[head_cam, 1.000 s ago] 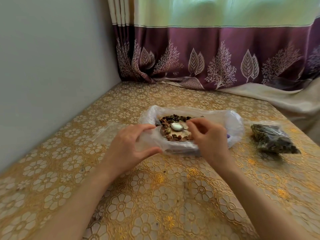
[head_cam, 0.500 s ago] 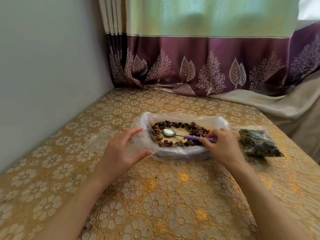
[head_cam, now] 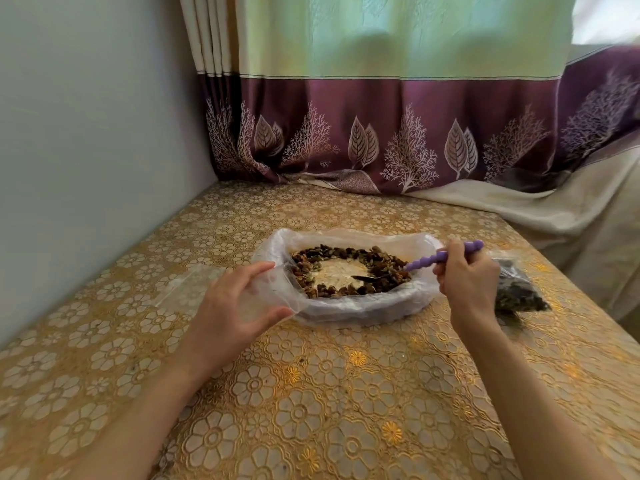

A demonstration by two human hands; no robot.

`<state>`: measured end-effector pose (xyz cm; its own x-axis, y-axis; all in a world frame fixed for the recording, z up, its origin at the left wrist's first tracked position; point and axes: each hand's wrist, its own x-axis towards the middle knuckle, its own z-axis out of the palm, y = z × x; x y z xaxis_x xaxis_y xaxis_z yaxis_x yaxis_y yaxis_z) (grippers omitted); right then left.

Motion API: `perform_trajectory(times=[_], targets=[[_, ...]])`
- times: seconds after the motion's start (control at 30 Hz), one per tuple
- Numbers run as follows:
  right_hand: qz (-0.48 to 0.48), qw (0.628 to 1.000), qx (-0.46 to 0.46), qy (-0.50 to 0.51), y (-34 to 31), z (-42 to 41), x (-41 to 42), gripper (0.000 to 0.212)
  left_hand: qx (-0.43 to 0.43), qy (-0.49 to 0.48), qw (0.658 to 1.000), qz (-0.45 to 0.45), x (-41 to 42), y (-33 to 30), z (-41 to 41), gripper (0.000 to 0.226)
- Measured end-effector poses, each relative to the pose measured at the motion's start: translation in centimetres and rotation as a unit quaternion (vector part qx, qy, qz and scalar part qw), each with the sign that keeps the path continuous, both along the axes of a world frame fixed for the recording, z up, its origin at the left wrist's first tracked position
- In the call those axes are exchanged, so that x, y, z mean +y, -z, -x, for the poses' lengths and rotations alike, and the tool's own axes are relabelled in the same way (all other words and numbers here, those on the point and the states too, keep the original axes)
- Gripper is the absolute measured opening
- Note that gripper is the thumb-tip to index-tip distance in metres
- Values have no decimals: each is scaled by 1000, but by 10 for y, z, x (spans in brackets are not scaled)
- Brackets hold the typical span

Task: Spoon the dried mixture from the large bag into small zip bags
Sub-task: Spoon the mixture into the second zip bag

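Right hand (head_cam: 465, 284) grips spoon (head_cam: 415, 266) — filled bag (head_cam: 516, 292) behind.

Purple-handled spoon (head_cam: 420, 266) in right hand (head_cam: 464, 282), bowl down among dried mixture (head_cam: 346, 271) in large bag (head_cam: 363, 308).

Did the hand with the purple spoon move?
Yes. The right hand has slid right along the large bag, from over its middle to its right edge, gripping the purple spoon by its handle with the bowl in the dried mixture.
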<state>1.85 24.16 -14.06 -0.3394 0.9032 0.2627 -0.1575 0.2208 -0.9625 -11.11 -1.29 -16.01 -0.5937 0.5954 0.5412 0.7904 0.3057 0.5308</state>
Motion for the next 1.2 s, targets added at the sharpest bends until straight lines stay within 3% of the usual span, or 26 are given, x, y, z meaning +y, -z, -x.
perform_trajectory(times=[0.23, 0.6, 0.83, 1.0, 1.2], targets=[[-79, 994, -20, 74, -1, 1, -1, 25, -3, 9, 1000, -3, 1, 0, -1, 69], [-116, 992, -52, 28, 15, 11, -6, 25, 7, 9, 1000, 2, 2, -1, -6, 70], [30, 999, -2, 14, 16, 10, -4, 32, -11, 8, 1000, -2, 3, -1, -5, 69], [38, 999, 23, 0, 15, 10, -8, 31, -29, -1, 1000, 5, 3, 1, -3, 77], [53, 991, 85, -86, 6, 10, -18, 24, -83, -16, 996, -37, 4, 2, -2, 71]])
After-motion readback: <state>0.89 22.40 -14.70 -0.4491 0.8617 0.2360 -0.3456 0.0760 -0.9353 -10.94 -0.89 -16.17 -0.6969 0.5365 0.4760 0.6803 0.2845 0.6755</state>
